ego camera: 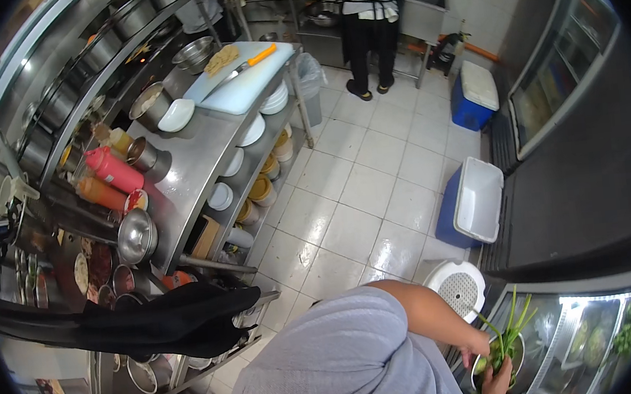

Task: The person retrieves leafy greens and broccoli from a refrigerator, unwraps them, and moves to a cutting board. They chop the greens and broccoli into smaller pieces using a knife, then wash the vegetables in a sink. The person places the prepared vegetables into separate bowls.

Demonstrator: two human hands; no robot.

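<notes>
At the lower right, my right hand (pixel 498 383) is closed around a bunch of green leafy stalks (pixel 511 337), whose cut ends point upward in the picture. My left hand (pixel 475 346) is beside the bunch, over the near rim of a round metal container (pixel 522 350). Its fingers are partly hidden, and whether they grip a stalk cannot be told. More greens show inside the container, below the hands. Both hands are in front of a lit, glass-fronted fridge (pixel 558 339) with bagged produce and leafy greens.
A white perforated stool (pixel 456 291), an open blue cooler (pixel 479 199) and a closed cooler (pixel 475 93) line the fridges. A steel table (pixel 188 157) holds a cutting board (pixel 250 90) with an orange-handled knife (pixel 242 68). A person (pixel 370 17) stands at the sink; another is partly visible.
</notes>
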